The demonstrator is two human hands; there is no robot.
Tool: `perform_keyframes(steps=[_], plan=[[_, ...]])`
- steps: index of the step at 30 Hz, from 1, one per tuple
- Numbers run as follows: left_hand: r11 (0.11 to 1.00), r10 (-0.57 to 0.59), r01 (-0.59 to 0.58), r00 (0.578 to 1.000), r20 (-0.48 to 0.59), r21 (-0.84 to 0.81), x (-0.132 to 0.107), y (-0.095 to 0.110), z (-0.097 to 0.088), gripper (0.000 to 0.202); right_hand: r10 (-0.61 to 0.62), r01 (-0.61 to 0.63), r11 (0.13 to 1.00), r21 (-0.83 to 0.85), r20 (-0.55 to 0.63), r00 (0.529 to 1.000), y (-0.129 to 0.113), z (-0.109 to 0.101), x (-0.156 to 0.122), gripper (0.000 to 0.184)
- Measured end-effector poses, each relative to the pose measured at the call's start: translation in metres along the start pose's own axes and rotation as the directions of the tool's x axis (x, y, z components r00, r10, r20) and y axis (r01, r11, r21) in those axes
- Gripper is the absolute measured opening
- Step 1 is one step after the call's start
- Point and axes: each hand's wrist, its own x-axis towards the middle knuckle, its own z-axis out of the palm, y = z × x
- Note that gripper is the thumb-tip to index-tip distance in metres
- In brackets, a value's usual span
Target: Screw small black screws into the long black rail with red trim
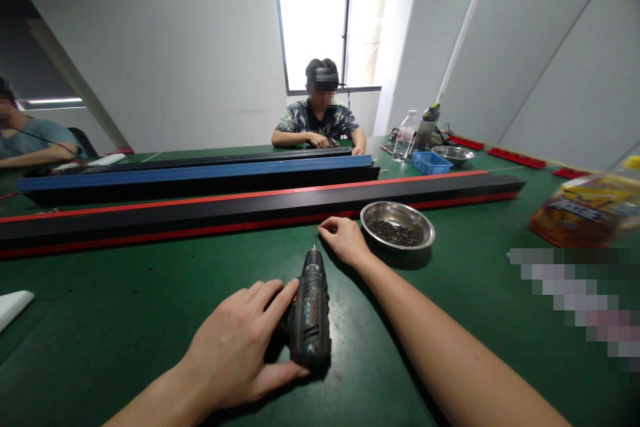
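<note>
A dark cordless drill (311,317) lies on its side on the green table, its thin bit (315,239) pointing away from me. My left hand (245,330) grips it from the left, fingers against the body and thumb at the back end. Just right of the bit's tip is my right hand (345,240), closed in a pinch; whatever is between thumb and finger is too small to make out. Beside that hand stands a shallow steel bowl (425,232) holding many small dark screws (393,233). Beyond both hands stretches a long black bar with red edges (280,205).
Blue-edged black bars (200,177) lie farther back. Across the table (125,320) sits a person (320,113); another (35,133) is at far left. To the right are a blue basket (431,163), bottles (404,139), a second bowl (453,155) and an orange-yellow jug (580,213).
</note>
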Motion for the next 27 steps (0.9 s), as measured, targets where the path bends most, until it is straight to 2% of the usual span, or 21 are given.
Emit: perform_keyframes(steps=[27], plan=[[1.000,0.014,-0.014,1.000,0.000,0.006,-0.0002,0.0005,-0.0001,0.090,-0.037,0.037,0.999,0.009,0.024,0.999,0.0036,0.0010,0.0018,0.015]])
